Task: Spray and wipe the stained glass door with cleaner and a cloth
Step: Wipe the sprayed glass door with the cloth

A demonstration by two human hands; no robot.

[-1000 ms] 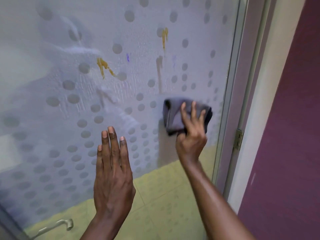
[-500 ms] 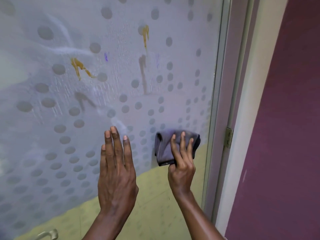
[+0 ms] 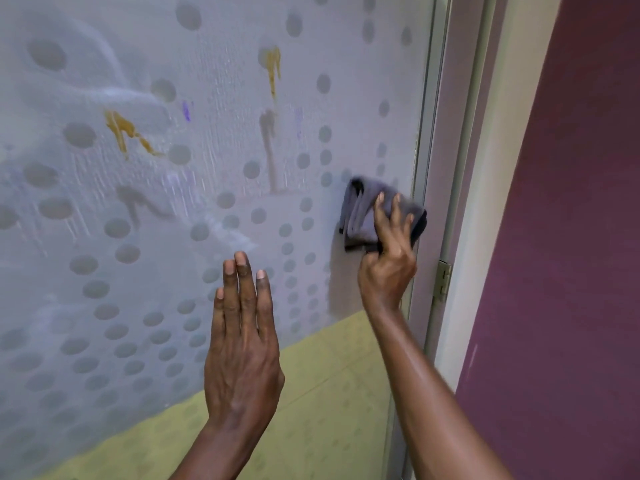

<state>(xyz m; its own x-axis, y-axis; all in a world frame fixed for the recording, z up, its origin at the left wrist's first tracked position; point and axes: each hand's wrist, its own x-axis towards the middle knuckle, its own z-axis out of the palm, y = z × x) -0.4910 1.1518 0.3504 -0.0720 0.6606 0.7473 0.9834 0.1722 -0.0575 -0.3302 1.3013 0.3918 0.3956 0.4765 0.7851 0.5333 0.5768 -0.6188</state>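
Note:
The frosted glass door (image 3: 214, 209) with grey dots fills the left and centre and is wet with running streaks. Two yellow-brown stains show on it, one at the left (image 3: 121, 133) and one higher up (image 3: 273, 71), with a small purple mark (image 3: 186, 110) between them. My right hand (image 3: 389, 258) holds a folded grey cloth (image 3: 356, 216) against the glass close to the door's right edge; its fingers spread over the cloth and its thumb is hidden under the lower edge. My left hand (image 3: 242, 341) lies flat on the glass lower down, fingers straight and together.
A pale metal door frame (image 3: 429, 133) runs down just right of the cloth, with a brass hinge (image 3: 443, 282) below. A maroon wall (image 3: 571, 202) stands at the right. Yellow floor tiles (image 3: 329, 393) show through the lower glass.
My right hand carried the cloth down the glass, then back up and rightward to the door's edge. My left hand has stayed flat in about the same spot.

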